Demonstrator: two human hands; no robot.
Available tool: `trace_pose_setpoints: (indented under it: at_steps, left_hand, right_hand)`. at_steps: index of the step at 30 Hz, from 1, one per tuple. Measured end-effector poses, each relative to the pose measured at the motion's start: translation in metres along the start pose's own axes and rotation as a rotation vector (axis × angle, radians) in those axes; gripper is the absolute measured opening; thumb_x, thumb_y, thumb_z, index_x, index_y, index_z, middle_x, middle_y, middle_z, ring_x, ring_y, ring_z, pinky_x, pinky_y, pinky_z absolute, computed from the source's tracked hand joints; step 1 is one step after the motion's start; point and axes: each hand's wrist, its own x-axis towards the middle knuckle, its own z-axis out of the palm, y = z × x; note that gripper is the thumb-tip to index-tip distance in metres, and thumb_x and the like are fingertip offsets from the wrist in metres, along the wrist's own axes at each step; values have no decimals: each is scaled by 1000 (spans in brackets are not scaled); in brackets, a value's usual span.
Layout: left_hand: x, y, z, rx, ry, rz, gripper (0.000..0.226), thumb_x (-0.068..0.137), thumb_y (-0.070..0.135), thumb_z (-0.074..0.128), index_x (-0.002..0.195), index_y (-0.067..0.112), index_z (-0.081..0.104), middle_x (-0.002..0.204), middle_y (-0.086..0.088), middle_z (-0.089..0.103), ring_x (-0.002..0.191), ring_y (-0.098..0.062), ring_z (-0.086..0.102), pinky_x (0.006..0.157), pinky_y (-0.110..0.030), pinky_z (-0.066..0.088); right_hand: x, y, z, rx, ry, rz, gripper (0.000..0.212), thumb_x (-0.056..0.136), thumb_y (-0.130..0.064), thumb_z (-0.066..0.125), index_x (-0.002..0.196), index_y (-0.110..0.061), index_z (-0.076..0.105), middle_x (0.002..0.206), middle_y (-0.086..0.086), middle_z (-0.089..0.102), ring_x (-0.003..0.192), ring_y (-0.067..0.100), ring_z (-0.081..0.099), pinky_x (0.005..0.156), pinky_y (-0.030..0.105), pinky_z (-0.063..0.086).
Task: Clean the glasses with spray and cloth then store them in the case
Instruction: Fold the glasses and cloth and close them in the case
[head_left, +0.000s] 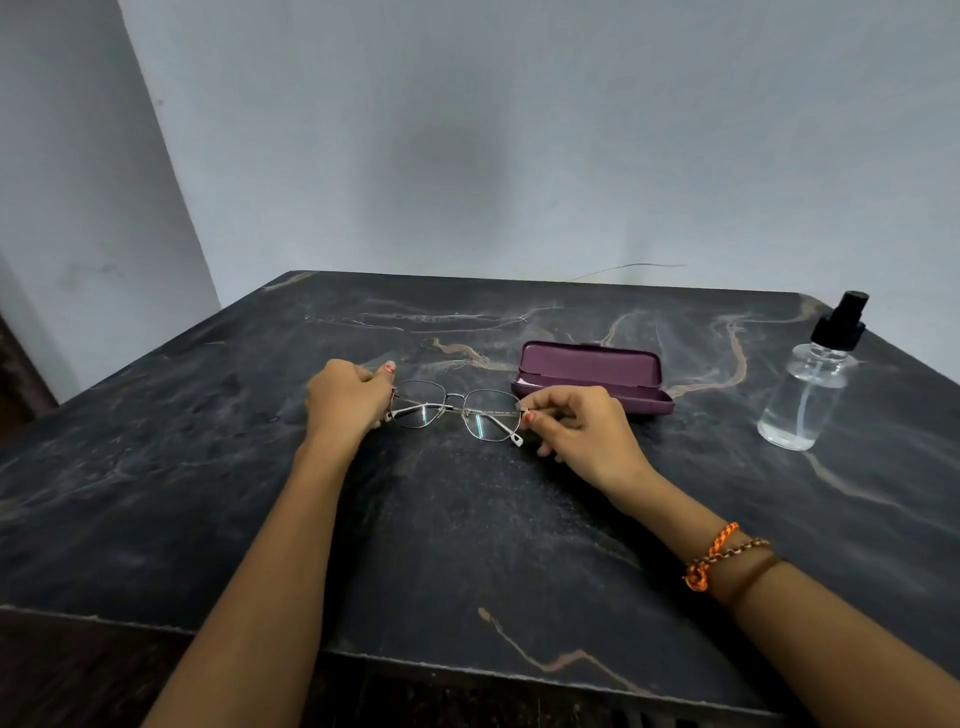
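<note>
It looked like a plain room in a home, though nothing settled that for certain. A dark marble-patterned table (467, 519) stood pushed into a corner of bare, pale walls (519, 130) with faint smudges. On it lay only small personal things: 1 purple case (592, 376), open, and 1 clear spray bottle (810, 384). A thin wire (631, 267) trailed behind the table's far edge.

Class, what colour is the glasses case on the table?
Purple, a dark plum shade; the case lies open, best seen in the head view.
</note>
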Motion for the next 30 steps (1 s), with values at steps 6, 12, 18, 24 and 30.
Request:
trace_pose_setpoints:
  at_steps: [6, 12, 18, 24, 30]
  left_hand:
    - [-8, 20, 0, -538, -154, -60, 25, 87, 20, 60, 64, 10, 63, 39, 10, 60, 32, 4, 49, 38, -8, 44]
    - [-21, 43, 29, -623, -348, 10, 22, 86, 16, 59, 67, 10, 66, 45, 7, 63, 38, 3, 52, 41, -8, 45]
    - [-26, 72, 73, -627, -291, 42, 20, 85, 16, 61, 67, 9, 65, 48, 7, 62, 37, 3, 51, 41, -9, 43]
    - [-19, 61, 94, -529, -188, 180, 14, 85, 14, 61, 72, 17, 67, 63, -1, 64, 52, -7, 53, 60, -22, 50]
    - [-13, 50, 100, -463, -166, 215, 12, 83, 16, 63, 72, 16, 68, 63, 0, 65, 49, 0, 54, 51, -14, 47]
  right_hand:
    - [0, -2, -19, 126, 102, -90, 15, 87, -8, 57, 78, -19, 65, 69, -4, 64, 39, -2, 52, 42, 7, 38]
    - [6, 10, -59, 325, 294, -91, 14, 87, -3, 56, 84, -12, 66, 59, -9, 62, 43, -6, 52, 43, 7, 39]
    - [13, 37, -84, 422, 448, 25, 11, 85, -9, 60, 91, -6, 69, 69, -3, 66, 55, 1, 57, 58, 14, 48]
    - [17, 47, -83, 357, 475, 33, 11, 83, -8, 62, 80, -16, 70, 78, -6, 68, 71, 1, 62, 66, 7, 49]
    - [24, 53, -81, 341, 451, 82, 11, 84, -8, 61, 83, -11, 71, 79, -1, 69, 72, 5, 62, 64, 6, 48]
